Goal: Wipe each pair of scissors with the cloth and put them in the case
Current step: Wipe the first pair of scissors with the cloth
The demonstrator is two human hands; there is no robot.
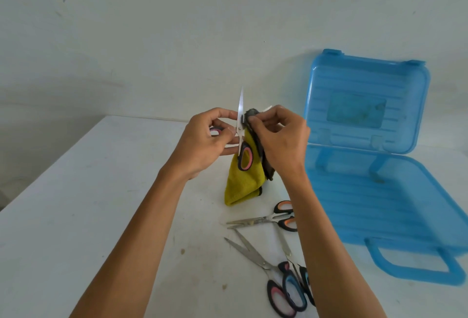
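Note:
My left hand (205, 140) grips a pair of pink-handled scissors (240, 115) by the handles, blades spread, one blade pointing straight up. My right hand (276, 138) pinches the yellow and grey cloth (240, 183) against the other blade, which the cloth hides. The cloth hangs down to the table. Three more pairs lie on the table near my right forearm: orange-handled scissors (268, 219), pink-handled scissors (258, 267) and blue-handled scissors (293, 282). The blue plastic case (379, 191) stands open at the right with nothing visible inside.
The white table (101, 203) runs to a wall behind. The case lid (367, 105) stands upright against the wall. The case handle (415, 264) sticks out toward me. Small brown specks lie on the table near the scissors.

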